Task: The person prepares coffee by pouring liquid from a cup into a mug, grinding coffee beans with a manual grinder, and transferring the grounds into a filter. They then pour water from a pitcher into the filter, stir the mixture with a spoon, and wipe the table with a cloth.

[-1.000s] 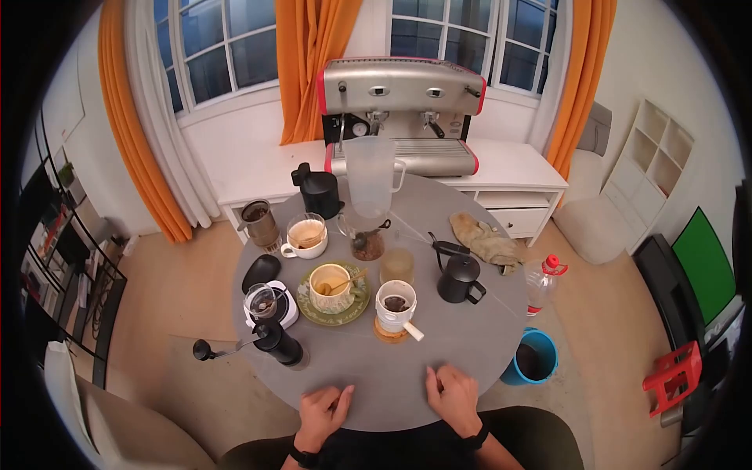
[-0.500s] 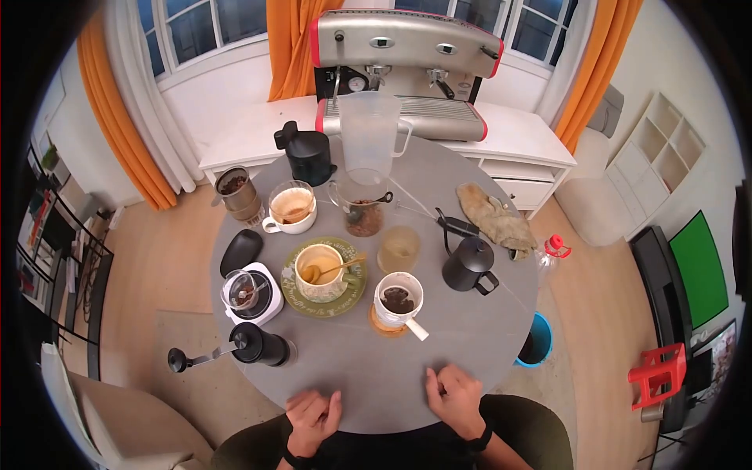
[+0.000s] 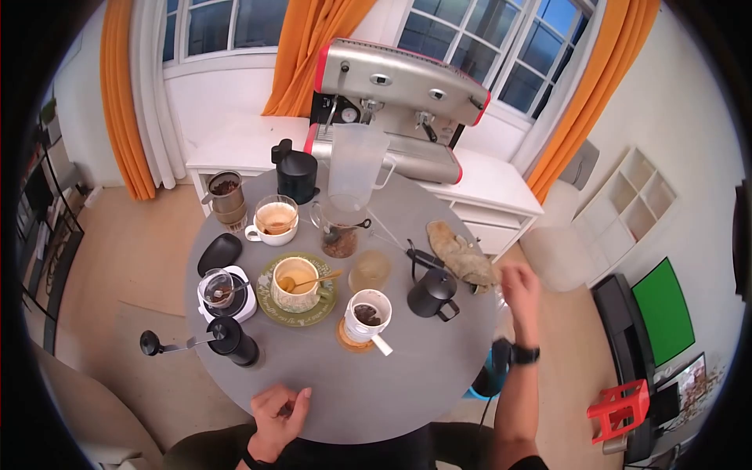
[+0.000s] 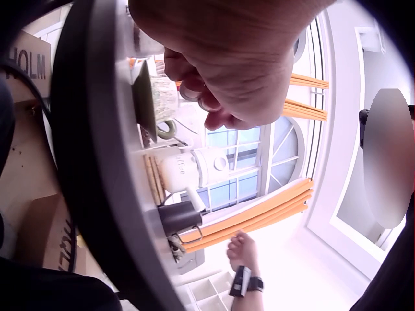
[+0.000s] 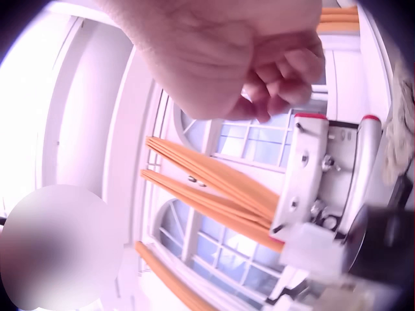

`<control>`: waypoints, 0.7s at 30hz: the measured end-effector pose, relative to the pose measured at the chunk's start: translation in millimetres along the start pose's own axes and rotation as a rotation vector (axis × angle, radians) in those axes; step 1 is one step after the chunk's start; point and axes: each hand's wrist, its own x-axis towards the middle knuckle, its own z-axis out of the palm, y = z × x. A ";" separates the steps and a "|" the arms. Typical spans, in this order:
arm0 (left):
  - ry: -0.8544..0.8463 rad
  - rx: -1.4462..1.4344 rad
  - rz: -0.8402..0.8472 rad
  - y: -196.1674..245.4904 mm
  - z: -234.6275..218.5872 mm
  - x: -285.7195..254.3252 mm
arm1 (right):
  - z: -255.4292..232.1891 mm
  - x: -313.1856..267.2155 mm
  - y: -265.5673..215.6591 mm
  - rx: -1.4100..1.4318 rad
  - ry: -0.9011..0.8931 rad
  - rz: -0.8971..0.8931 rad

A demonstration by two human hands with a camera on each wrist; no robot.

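Note:
My left hand (image 3: 278,411) rests at the table's front edge, fingers loosely curled and holding nothing. The right hand (image 3: 521,290) is raised past the table's right edge, beside a crumpled beige cloth (image 3: 460,257). Its fingers hang loosely curled with nothing in them, as the right wrist view also shows (image 5: 279,81). A black gooseneck kettle (image 3: 433,294) stands left of that hand. Nearer the middle, a white handled dripper with dark grounds (image 3: 368,312) sits on a round wooden coaster (image 3: 354,340). Closest to the left hand is a black hand grinder (image 3: 235,345).
A mug with a wooden spoon (image 3: 296,283) stands on a green plate (image 3: 270,307). A white scale (image 3: 243,301), a glass server (image 3: 339,235) and a clear pitcher (image 3: 356,164) are around it. Beyond sits an espresso machine (image 3: 399,90). A blue bucket (image 3: 479,385) is below the right forearm.
My right hand has lifted off the table's front edge and swung out to the right, beside the cloth. The left hand stays at the edge. The head view has tilted and shifted.

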 end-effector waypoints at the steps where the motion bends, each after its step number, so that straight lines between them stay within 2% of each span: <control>1: 0.001 -0.014 -0.013 7.8 1.1 6.1 | 6.4 29.1 19.5 -0.133 -0.129 -0.034; 3: -0.079 -0.005 -0.001 19.8 1.5 20.6 | 29.9 72.5 61.8 -0.394 -0.380 -0.307; 5: -0.122 -0.033 0.008 37.3 5.4 37.5 | 59.7 85.4 77.7 -0.405 -0.555 -0.291; 8: -0.170 -0.066 0.046 57.7 6.5 60.9 | 87.7 103.5 102.6 -0.529 -0.613 -0.274; 11: -0.262 0.028 0.056 64.2 8.8 76.2 | 98.9 110.9 116.0 -0.590 -0.589 -0.308; 14: -0.260 0.044 0.130 57.6 21.8 87.6 | 99.2 110.1 107.1 -0.674 -0.575 -0.235; 17: -0.282 0.039 0.157 51.6 31.9 101.9 | 86.6 106.2 98.9 -0.649 -0.453 -0.242; 18: -0.302 0.027 0.143 48.6 35.4 107.2 | 76.9 108.7 94.3 -0.628 -0.499 -0.114; 21: -0.374 -0.001 0.112 42.4 45.0 118.5 | 41.5 101.4 88.6 -0.408 -0.330 -0.110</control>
